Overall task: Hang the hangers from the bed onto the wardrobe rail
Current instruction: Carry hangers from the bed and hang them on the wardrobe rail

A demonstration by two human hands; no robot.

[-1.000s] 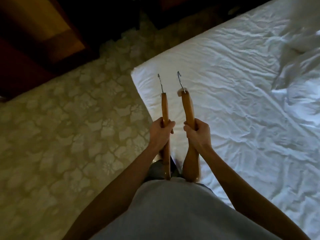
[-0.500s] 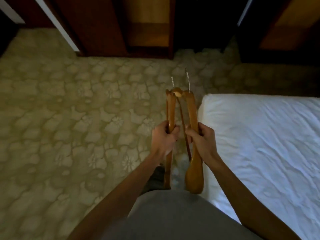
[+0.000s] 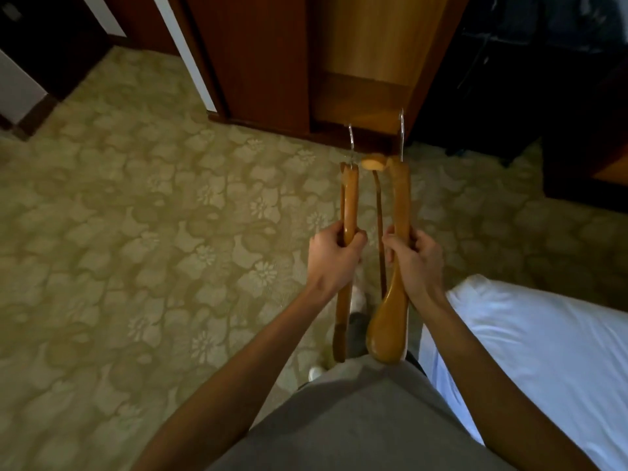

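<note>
- Nearest the camera, a grey shirt (image 3: 356,423) fills the bottom of the view, with both forearms reaching forward from it.
- The corner of the bed (image 3: 530,338) lies at lower right, just beside the right forearm; no hanger shows on the part of it in view.
- The left hand (image 3: 331,258) is curled around a slim wooden hanger (image 3: 348,205), and the right hand (image 3: 416,263) is curled around a broader wooden hanger (image 3: 397,232). Both are gripped near mid-length.
- The two hangers are seen edge-on, side by side and close together but apart, their long axes pointing away from the body. Both metal hooks lead at the far end.
- Patterned carpet (image 3: 142,232) stretches left and ahead.
- Farthest off stands the wardrobe (image 3: 360,73), its open compartment dead ahead, in line with the hooks. The rail itself is out of view, presumably higher up.
- My reading: the hands sit about equally near, so either could hang first, once raised.
</note>
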